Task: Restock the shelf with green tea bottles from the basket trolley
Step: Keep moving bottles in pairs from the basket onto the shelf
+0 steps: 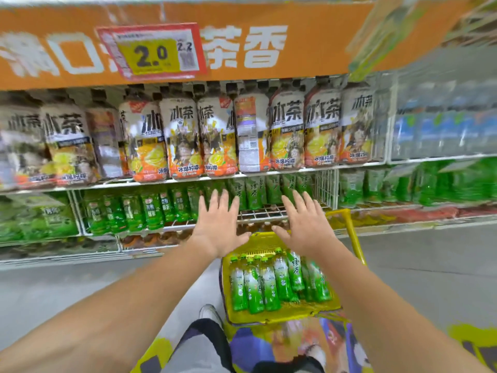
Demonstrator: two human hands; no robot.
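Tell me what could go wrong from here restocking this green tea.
Both the left hand and right hand are empty, and the green tea bottles lie loosely piled in the yellow basket, so pulling one out could shift others. The bare wire shelf gap is bordered by standing bottles; a careless placement might knock them over. The basket sits close to the shoe, a possible trip.

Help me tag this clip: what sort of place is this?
Most likely a supermarket drinks aisle: wire shelves packed with bottled tea, a price tag on the orange banner, and a yellow basket trolley holding green tea bottles.
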